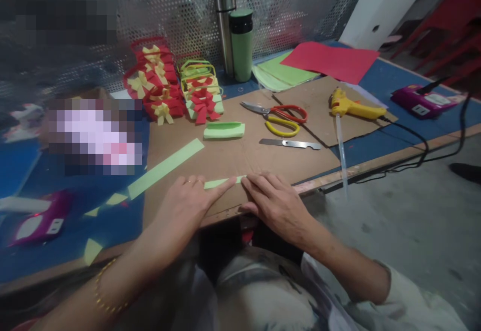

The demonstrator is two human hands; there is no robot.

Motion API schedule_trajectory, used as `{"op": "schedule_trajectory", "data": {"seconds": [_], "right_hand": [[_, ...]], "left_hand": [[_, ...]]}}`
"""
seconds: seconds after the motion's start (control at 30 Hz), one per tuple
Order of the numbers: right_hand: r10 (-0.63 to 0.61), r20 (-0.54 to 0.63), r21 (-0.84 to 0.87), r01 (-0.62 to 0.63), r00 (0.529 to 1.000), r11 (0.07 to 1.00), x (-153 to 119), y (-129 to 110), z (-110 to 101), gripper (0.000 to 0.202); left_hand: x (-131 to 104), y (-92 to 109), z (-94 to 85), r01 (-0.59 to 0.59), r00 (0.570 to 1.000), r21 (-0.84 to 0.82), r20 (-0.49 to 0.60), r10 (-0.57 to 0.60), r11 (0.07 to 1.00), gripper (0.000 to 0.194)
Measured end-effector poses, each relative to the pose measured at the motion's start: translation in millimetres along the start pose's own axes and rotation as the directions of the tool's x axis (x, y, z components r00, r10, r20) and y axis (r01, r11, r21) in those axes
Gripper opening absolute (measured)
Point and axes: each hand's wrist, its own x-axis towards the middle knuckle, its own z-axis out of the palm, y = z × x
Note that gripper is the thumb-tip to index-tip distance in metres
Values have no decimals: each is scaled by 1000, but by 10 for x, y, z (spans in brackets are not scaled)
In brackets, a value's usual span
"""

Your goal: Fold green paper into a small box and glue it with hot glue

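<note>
A narrow green strip (pixel 221 183) lies on the brown cardboard near the table's front edge, partly covered by both hands. My left hand (pixel 191 196) presses on its left part, thumb stretched along it. My right hand (pixel 272 196) has its fingers together over the strip's right end. Beyond them sits a folded green piece (pixel 224 130). To the left a longer flat green strip (pixel 165 167) runs diagonally. Scissors (pixel 278 115) with red and yellow handles and a metal blade (pixel 290 144) lie right of the folded piece.
Red and green bow-trimmed pieces (pixel 163 85) stand at the back left, near a green tumbler (pixel 242 45) and a steel flask (pixel 225 30). Red sheets (pixel 330 60), a yellow glue gun (pixel 353 106) and a purple device (pixel 421 101) are at the right.
</note>
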Motion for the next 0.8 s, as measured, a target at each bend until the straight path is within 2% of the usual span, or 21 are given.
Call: {"op": "schedule_trajectory", "data": {"seconds": [0.17, 0.27, 0.37, 0.43, 0.5, 0.57, 0.67, 0.8], "right_hand": [[80, -64, -40, -83, 995, 996, -188, 132, -68, 35], [143, -99, -98, -152, 985, 983, -249, 174, -143, 29], [191, -164, -144, -215, 968, 966, -220, 168, -191, 25], [154, -193, -132, -181, 969, 975, -150, 129, -165, 30], [61, -156, -86, -75, 986, 993, -65, 66, -86, 41], [-17, -71, -28, 15, 997, 1000, 1, -1, 16, 55], [-27, 14, -6, 27, 1000, 1000, 24, -66, 121, 69], [-24, 44, 4, 24, 999, 1000, -24, -68, 127, 70]], "left_hand": [[11, -42, 36, 10, 1000, -75, -19, -11, 997, 72], [19, -40, 28, 7, 1000, -37, 0, -7, 999, 75], [24, -33, 30, 1, 1000, 14, 5, -2, 1000, 77], [26, -29, 41, -3, 1000, 13, -11, 4, 1000, 75], [28, -24, 51, 1, 999, 3, -32, -1, 1000, 72], [32, -13, 53, 15, 999, 0, -40, -15, 1000, 68], [25, 9, 41, 22, 999, 12, -30, -22, 1000, 68], [-61, 18, 19, 69, 998, 22, -7, -69, 997, 67]]}}
